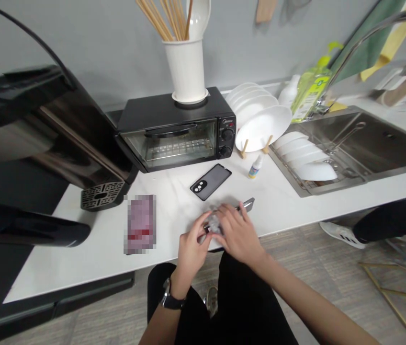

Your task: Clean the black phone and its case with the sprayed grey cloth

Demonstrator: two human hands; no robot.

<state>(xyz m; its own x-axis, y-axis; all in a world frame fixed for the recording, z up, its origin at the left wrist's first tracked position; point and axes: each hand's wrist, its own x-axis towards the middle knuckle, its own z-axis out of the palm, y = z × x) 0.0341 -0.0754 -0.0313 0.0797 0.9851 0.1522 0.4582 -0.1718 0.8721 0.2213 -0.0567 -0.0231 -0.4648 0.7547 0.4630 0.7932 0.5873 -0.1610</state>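
Observation:
Both hands are together at the front edge of the white counter, on a phone (249, 204) whose silvery end sticks out beyond my right fingers. My left hand (193, 244) grips the phone's near left end, fingers and thumb closed around it. Bent over the phone is my right hand (237, 232), pressing a crumpled greyish cloth or wipe (214, 222) against it. Most of the phone is hidden under the fingers. Just behind the hands lies a dark see-through phone case (210, 182) with camera cutouts. A small white spray bottle (255, 167) stands to its right.
A blurred-out purple flat object (140, 224) lies on the left. Behind are a toaster oven (177, 139) with a white utensil holder (186, 67), and racked plates (260, 127). A black drinks machine (102, 194) stands left; a sink (378, 139) with bowls (309, 160) is right.

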